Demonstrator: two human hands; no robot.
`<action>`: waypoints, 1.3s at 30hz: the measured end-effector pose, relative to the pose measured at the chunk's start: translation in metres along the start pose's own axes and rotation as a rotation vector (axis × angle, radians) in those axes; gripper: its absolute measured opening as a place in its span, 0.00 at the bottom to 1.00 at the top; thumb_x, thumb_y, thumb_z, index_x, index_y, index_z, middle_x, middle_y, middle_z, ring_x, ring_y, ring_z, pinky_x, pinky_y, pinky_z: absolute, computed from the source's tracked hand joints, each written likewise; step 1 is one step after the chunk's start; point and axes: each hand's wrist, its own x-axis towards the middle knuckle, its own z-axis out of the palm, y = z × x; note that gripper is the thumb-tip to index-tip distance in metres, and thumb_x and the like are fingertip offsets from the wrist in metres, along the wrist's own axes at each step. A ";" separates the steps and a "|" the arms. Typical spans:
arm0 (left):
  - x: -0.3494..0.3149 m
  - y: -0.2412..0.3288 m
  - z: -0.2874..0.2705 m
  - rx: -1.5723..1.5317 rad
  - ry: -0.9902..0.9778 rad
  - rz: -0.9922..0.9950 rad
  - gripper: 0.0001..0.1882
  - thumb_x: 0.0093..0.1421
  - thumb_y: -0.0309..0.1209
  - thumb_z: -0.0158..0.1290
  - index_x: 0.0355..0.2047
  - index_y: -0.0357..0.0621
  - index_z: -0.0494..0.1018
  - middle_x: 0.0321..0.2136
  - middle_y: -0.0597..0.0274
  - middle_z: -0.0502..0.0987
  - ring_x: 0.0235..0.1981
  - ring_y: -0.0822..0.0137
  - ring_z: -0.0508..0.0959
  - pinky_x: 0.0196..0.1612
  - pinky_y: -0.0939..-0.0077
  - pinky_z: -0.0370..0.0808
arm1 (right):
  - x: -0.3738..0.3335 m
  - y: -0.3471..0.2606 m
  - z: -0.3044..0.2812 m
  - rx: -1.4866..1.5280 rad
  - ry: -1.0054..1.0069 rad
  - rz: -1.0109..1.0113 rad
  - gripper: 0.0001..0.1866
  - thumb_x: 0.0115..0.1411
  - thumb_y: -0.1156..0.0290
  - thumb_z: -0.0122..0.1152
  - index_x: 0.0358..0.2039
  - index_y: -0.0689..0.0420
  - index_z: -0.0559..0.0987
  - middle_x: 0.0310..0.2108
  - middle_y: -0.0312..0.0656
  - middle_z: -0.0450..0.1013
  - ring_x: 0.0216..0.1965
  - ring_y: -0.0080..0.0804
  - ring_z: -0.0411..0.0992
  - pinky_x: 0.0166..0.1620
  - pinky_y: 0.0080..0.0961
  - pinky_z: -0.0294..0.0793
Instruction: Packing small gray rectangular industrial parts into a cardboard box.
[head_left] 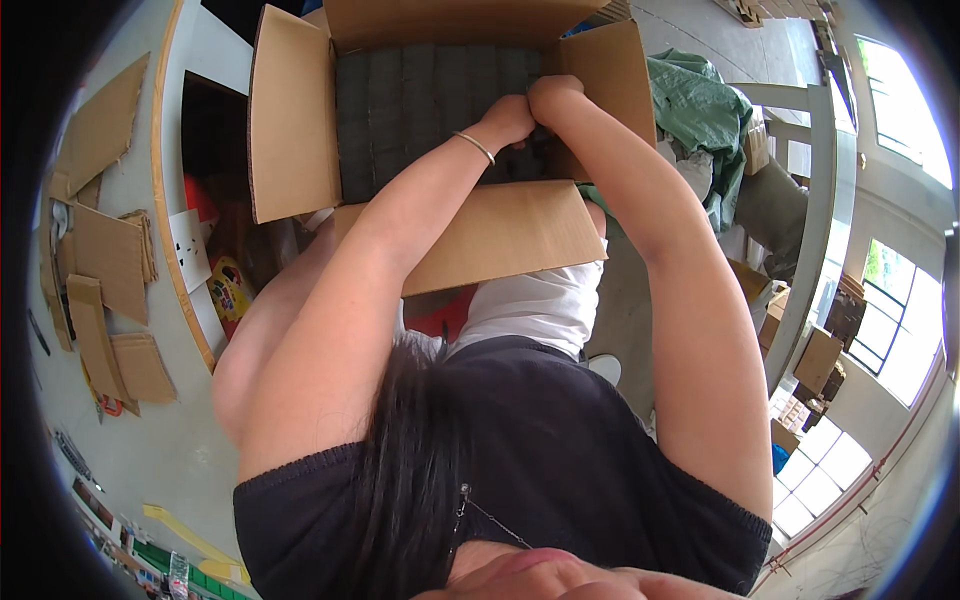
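Note:
An open cardboard box (pixel 500 230) stands in front of me with its flaps folded outward. Upright dark grey packets (pixel 420 110) fill it in tight rows; their exact kind does not show. My left hand (pixel 508 120) reaches into the box's right side, fingers curled downward among the packets. Right beside it, close to the right wall, my right hand (pixel 555 97) is bent into a closed shape with its knuckles up. The two hands nearly touch. Whatever lies under their fingers is hidden.
Flattened cardboard pieces (pixel 110 260) and scissors with red handles (pixel 110 405) lie on the white table (pixel 190 450) at left. Behind the box's right side is a green tarp (pixel 700 120) over piled goods. A white metal frame (pixel 815 230) stands farther right.

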 end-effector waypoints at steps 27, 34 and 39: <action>-0.003 0.015 0.004 0.262 0.057 -0.082 0.19 0.52 0.39 0.58 0.37 0.36 0.72 0.20 0.54 0.76 0.13 0.65 0.76 0.18 0.75 0.73 | -0.094 0.031 0.329 1.116 0.487 0.701 0.33 0.55 0.48 0.51 0.56 0.54 0.63 0.55 0.54 0.62 0.54 0.55 0.61 0.52 0.49 0.64; 0.000 0.020 0.012 0.372 0.132 -0.131 0.17 0.51 0.35 0.58 0.35 0.37 0.69 0.20 0.53 0.76 0.13 0.63 0.76 0.17 0.73 0.73 | -0.082 0.030 0.302 0.945 0.395 0.659 0.29 0.57 0.52 0.48 0.54 0.57 0.64 0.51 0.55 0.64 0.51 0.53 0.65 0.48 0.49 0.67; -0.002 0.021 0.013 0.428 0.168 -0.140 0.17 0.51 0.36 0.59 0.35 0.37 0.69 0.20 0.53 0.76 0.12 0.64 0.76 0.19 0.72 0.73 | -0.079 0.027 0.294 0.860 0.433 0.660 0.24 0.57 0.55 0.46 0.49 0.57 0.67 0.46 0.54 0.68 0.47 0.51 0.67 0.45 0.47 0.67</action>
